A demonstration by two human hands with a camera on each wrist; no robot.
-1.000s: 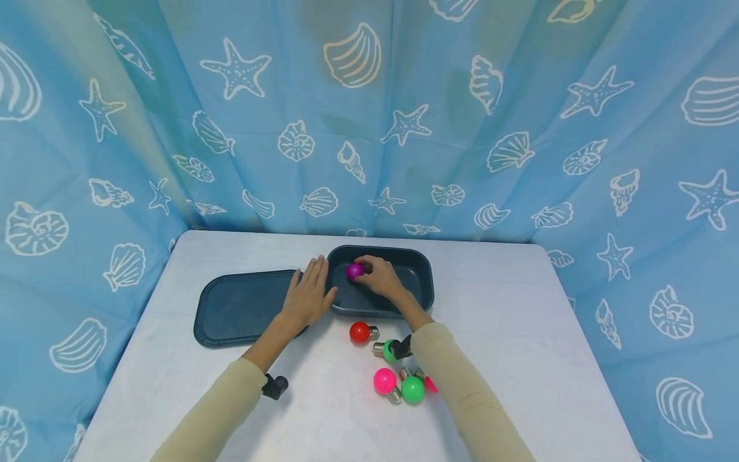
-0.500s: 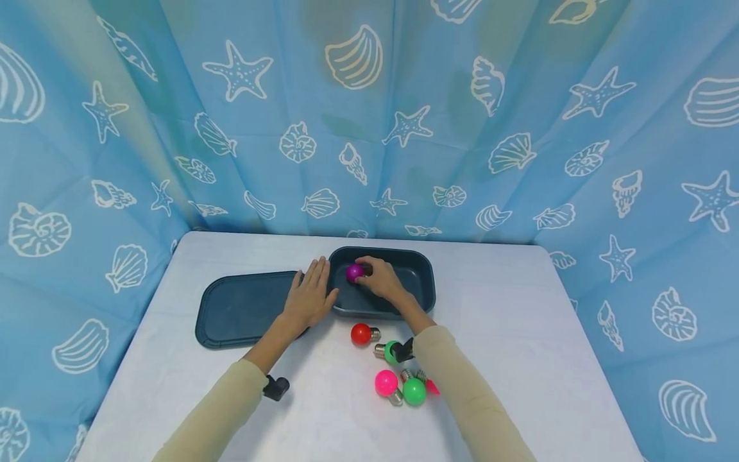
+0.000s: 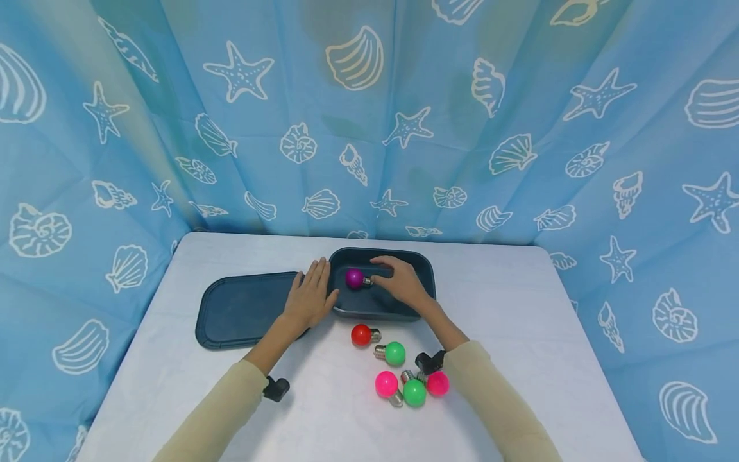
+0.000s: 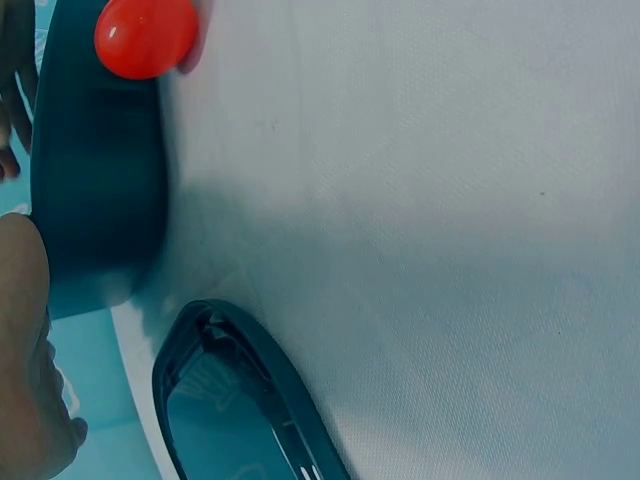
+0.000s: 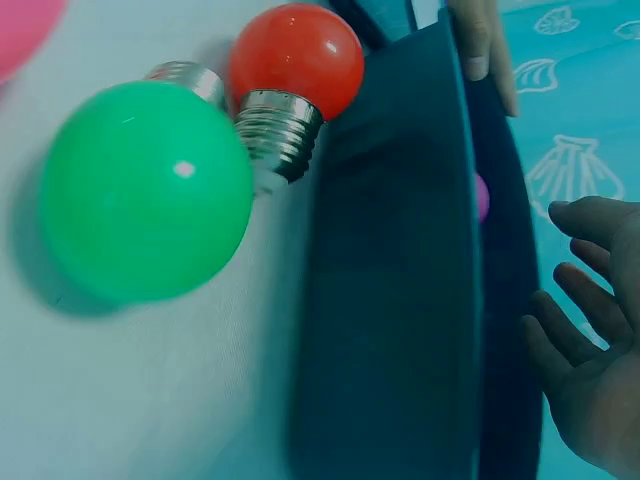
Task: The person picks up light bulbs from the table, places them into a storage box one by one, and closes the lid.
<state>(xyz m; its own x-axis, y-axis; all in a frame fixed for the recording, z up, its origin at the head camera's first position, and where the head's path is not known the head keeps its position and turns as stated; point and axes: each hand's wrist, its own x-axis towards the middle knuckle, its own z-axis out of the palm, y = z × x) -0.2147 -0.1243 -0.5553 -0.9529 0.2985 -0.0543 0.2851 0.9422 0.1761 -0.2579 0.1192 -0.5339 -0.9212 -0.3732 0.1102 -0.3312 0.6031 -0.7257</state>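
Observation:
A purple light bulb [image 3: 355, 278] lies on its side in the left part of a dark blue-grey box [image 3: 381, 315], its metal base towards the right. My right hand [image 3: 400, 281] hovers over the box just right of that bulb, fingers parted and holding nothing. In the right wrist view the box's near wall hides most of the purple bulb. Flat and straight-fingered, my left hand [image 3: 308, 295] rests against the left rim of the box and overlaps the corner of a dark lid [image 3: 242, 311].
In front of the box lie a red bulb [image 3: 361, 334], a green bulb [image 3: 395, 353], another green bulb [image 3: 414, 393], a pink bulb [image 3: 386, 384] and a second pink bulb [image 3: 437, 384]. A shell-patterned blue curtain [image 3: 381, 160] hangs behind the white table [image 3: 508, 359].
My right hand has let go of the purple bulb and drawn back to the right, leaving it in the box. The left hand stays at the rim.

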